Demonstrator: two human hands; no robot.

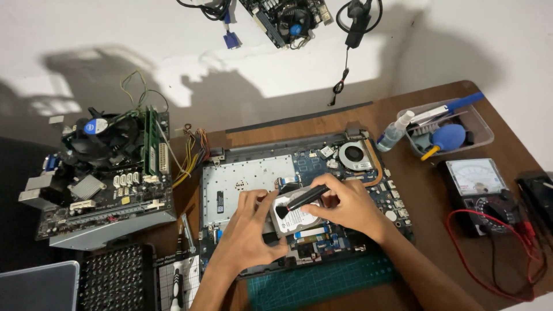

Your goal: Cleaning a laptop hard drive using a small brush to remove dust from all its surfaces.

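An electronics repair workshop: an opened laptop (299, 190), a bare motherboard (103, 167), an analogue multimeter (481, 187) and a screwdriver-bit set (118, 279) crowd the brown surface (426, 190).

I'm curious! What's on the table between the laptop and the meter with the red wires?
Nothing: bare brown table lies between the laptop and the meter, seen from the head camera.

A brown wooden table (438, 190) with a rounded far corner stood against a plain white wall (489, 40). Strong light from the near side threw broad, soft grey shadows across the wall's lower part, leaving a bright patch at its middle. A green cutting mat (322, 282) lay along the table's near edge. At far left, the surroundings fell off into darkness.
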